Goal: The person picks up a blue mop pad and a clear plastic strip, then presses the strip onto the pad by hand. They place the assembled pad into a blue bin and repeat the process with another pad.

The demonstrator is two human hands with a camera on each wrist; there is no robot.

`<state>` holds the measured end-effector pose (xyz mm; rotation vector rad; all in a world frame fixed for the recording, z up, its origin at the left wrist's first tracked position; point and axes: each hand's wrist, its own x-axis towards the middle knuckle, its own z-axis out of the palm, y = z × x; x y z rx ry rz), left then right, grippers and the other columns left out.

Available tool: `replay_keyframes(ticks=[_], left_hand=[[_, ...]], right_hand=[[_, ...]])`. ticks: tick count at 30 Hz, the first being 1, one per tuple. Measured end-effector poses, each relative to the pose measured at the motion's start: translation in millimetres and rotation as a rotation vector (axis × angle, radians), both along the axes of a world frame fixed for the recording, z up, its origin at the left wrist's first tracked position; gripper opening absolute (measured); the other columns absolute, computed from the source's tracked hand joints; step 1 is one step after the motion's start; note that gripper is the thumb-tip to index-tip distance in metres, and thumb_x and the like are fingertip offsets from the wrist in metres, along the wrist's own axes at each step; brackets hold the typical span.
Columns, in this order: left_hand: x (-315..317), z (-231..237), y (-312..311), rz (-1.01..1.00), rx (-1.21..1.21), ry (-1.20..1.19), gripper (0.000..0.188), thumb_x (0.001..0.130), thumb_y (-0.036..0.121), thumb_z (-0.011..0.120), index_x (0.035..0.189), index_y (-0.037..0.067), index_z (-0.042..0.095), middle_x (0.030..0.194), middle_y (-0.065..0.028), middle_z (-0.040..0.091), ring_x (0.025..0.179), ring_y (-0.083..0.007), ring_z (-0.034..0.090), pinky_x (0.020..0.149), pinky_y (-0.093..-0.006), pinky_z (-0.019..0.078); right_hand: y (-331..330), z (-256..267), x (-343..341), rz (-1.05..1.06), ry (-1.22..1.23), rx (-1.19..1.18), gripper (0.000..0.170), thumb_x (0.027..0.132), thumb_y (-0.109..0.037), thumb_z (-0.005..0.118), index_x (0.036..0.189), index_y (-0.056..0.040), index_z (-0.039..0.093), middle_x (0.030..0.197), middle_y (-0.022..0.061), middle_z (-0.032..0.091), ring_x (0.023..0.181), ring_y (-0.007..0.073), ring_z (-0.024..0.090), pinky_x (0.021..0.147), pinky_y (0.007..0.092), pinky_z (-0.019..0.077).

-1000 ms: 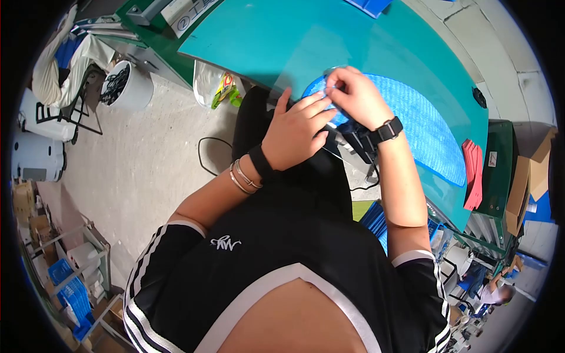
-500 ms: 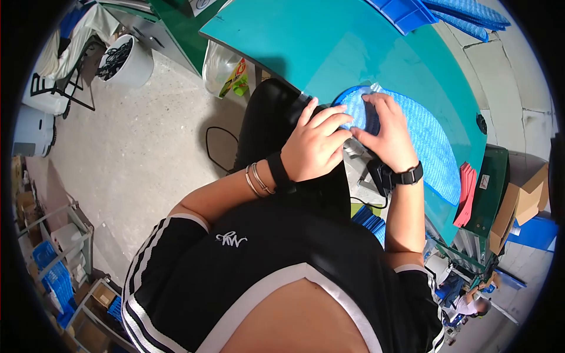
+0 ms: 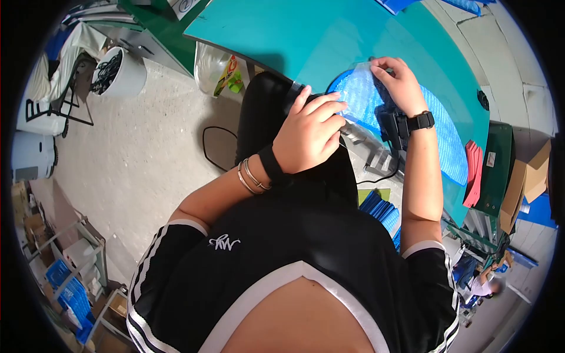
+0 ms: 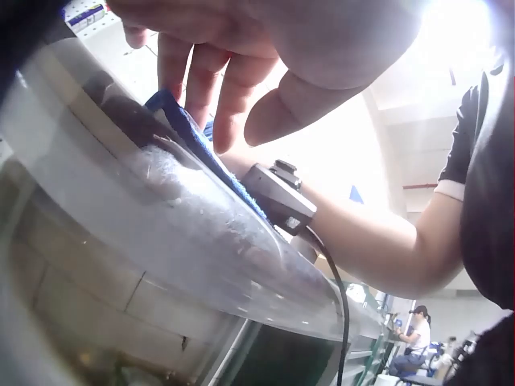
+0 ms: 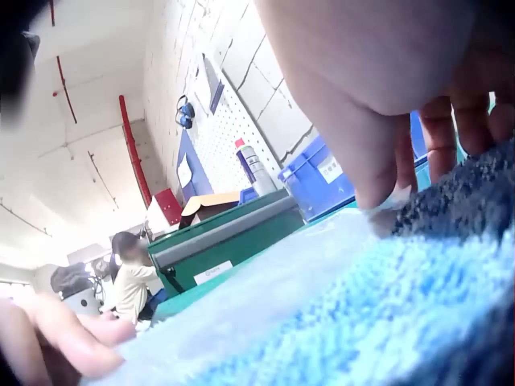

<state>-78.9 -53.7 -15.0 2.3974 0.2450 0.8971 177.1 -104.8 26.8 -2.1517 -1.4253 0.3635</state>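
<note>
A blue microfibre mop pad (image 3: 446, 138) with a curved edge lies on the teal table. Clear plastic film (image 3: 360, 75) covers its near left end. The right hand (image 3: 402, 85) pinches the film's far edge between thumb and fingers. In the right wrist view, its thumb (image 5: 374, 181) comes down on the film beside the pad's fluffy blue pile (image 5: 386, 314). The left hand (image 3: 311, 130) has its fingers extended, fingertips at the pad's near left edge. From the left wrist view, these loosely spread fingers (image 4: 233, 92) hang by the pad's blue border (image 4: 205, 153).
Red flat pieces (image 3: 473, 173) lie at the table's right end, beside a green cabinet (image 3: 500, 167) and cardboard box (image 3: 515, 197). A blue bin (image 5: 318, 181) stands on the far side. Below the table are folded blue pads (image 3: 379, 212). Another person (image 5: 133, 277) sits farther off.
The right hand, at first close against the left fingers, has opened over the pad and moved away to the far right, now pinching the film's edge. The left hand stays near the pad's edge.
</note>
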Motion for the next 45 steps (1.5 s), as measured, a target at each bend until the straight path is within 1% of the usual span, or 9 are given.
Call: replay_keyframes(ticks=[4,10,17,24,29,33,35,39,45], left_hand=[[0,4,-2,0.019,0.027,0.049,0.017,0.077,0.013,0.064,0.094,0.011,0.063,0.117,-0.0050,0.059,0.123,-0.0229,0.049,0.109,-0.0520,0.0241],[2,19,-9,0.007,0.019,-0.003,0.030,0.073,0.013,0.070,0.103,0.012,0.064,0.125,-0.0060,0.054,0.124,-0.0261,0.048,0.108,-0.0479,0.0282],[18,27,-21,-0.083,0.020,-0.066,0.033,0.070,0.013,0.072,0.102,0.009,0.064,0.126,-0.0103,0.054,0.122,-0.0300,0.048,0.105,-0.0469,0.0321],[29,25,-29,-0.036,0.018,0.000,0.031,0.072,0.016,0.071,0.102,0.010,0.064,0.121,-0.0079,0.057,0.116,-0.0269,0.051,0.100,-0.0409,0.0343],[41,31,-26,0.050,0.122,0.044,0.034,0.075,0.021,0.069,0.107,0.010,0.063,0.121,-0.0052,0.058,0.117,-0.0225,0.052,0.108,-0.0450,0.0247],[44,15,-27,0.021,0.133,0.131,0.036,0.076,0.022,0.068,0.110,0.010,0.063,0.123,-0.0047,0.058,0.119,-0.0208,0.051,0.111,-0.0474,0.0201],[44,14,-29,0.042,0.155,0.141,0.038,0.075,0.023,0.069,0.111,0.010,0.063,0.124,-0.0039,0.057,0.120,-0.0190,0.050,0.111,-0.0480,0.0203],[43,12,-31,0.048,0.169,0.155,0.039,0.075,0.022,0.069,0.112,0.010,0.063,0.125,-0.0034,0.057,0.122,-0.0187,0.049,0.111,-0.0485,0.0205],[40,10,-28,0.036,0.211,0.120,0.038,0.072,0.020,0.071,0.109,0.011,0.062,0.119,-0.0038,0.056,0.119,-0.0196,0.050,0.110,-0.0489,0.0247]], right_hand=[[-7,8,-13,-0.019,0.040,-0.024,0.017,0.087,-0.020,0.067,0.090,-0.0038,0.063,0.090,0.0083,0.057,0.082,0.0188,0.056,0.076,0.0293,0.0460],[-40,29,-26,0.404,0.876,0.225,0.008,0.096,-0.014,0.053,0.096,-0.0063,0.052,0.104,0.0094,0.062,0.095,0.0131,0.056,0.080,0.0250,0.0436],[-44,35,7,0.141,1.139,0.267,0.016,0.099,-0.025,0.052,0.095,-0.0090,0.052,0.087,0.0041,0.065,0.071,0.0106,0.064,0.064,0.0212,0.0494],[-26,21,6,-0.016,0.520,-0.037,0.009,0.094,-0.016,0.056,0.094,-0.0067,0.053,0.078,0.0013,0.059,0.063,0.0099,0.057,0.059,0.0242,0.0463],[-18,-7,14,0.060,0.198,0.165,0.018,0.089,-0.016,0.063,0.101,-0.0044,0.055,0.077,0.0044,0.060,0.072,0.0169,0.059,0.065,0.0327,0.0476],[-23,1,0,-0.184,0.105,0.121,0.023,0.084,-0.017,0.070,0.100,-0.0076,0.057,0.084,0.0045,0.056,0.071,0.0138,0.054,0.063,0.0283,0.0468],[-28,4,-3,-0.078,-0.107,0.220,0.028,0.079,-0.019,0.071,0.101,-0.0077,0.057,0.084,0.0114,0.056,0.081,0.0273,0.059,0.071,0.0371,0.0486],[-28,-1,1,0.168,-0.052,0.062,0.020,0.080,-0.013,0.066,0.097,-0.0063,0.058,0.087,0.0080,0.051,0.078,0.0217,0.053,0.070,0.0317,0.0459],[-38,9,-11,0.170,-0.065,-0.021,0.039,0.075,-0.023,0.071,0.105,-0.0033,0.057,0.096,0.0131,0.054,0.091,0.0300,0.056,0.081,0.0378,0.0465]])
